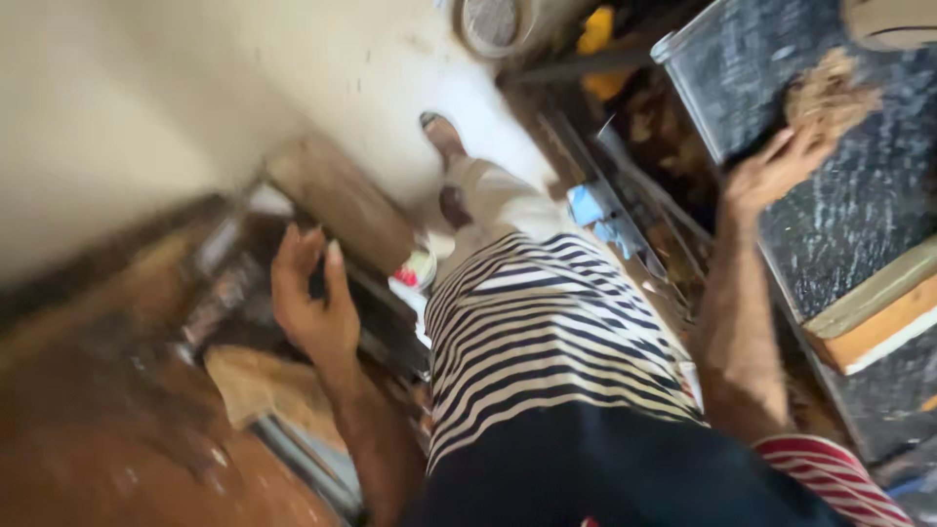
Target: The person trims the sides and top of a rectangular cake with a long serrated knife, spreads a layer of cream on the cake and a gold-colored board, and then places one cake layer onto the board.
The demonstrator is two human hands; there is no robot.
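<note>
The view is blurred and tilted down over my striped shirt (547,332). My right hand (771,171) reaches onto a dark speckled counter (859,215) at the upper right, with its fingers on a brown fibrous clump (830,93). At the left, my left hand (312,298) is raised with its fingers spread and holds nothing. It hovers over a dark rack or frame (381,322), close to a brown wooden board (342,200). Whether it touches the frame is not clear.
My sandalled foot (444,137) stands on a pale floor. A round metal mesh item (488,21) and a yellow object (595,34) lie at the top. A blue cloth (590,205) sits by metal bars, and a wooden block (878,312) rests on the counter.
</note>
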